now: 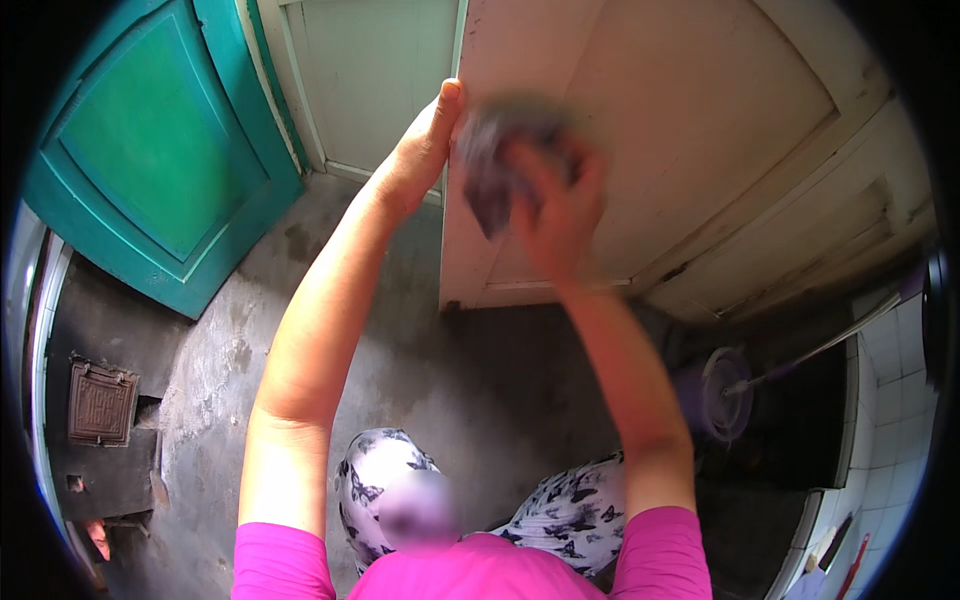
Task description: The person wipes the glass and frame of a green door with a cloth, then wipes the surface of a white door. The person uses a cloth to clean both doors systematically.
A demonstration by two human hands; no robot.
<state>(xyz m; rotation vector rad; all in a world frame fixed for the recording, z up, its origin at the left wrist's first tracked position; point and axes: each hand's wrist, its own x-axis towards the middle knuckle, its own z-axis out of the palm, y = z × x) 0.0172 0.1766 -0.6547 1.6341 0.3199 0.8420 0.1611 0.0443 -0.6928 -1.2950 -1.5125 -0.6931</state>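
Observation:
A pale wooden door (pixel 690 130) with a recessed panel stands in front of me. My left hand (pixel 415 160) grips its left edge, with the thumb up along the edge and the other fingers hidden. Against the face of the door, close to that edge, my right hand (pixel 562 215) holds a bunched dark grey-purple cloth (pixel 488 175). Both the cloth and the right fingers are smeared by motion.
A green panelled door (pixel 150 150) stands at the far left, with another pale door (pixel 370 80) behind. A small metal hatch (pixel 103 402) is at the left. On the right are a purple-and-white bucket (pixel 722 393) with a long handle in it and white tiles (pixel 890 430).

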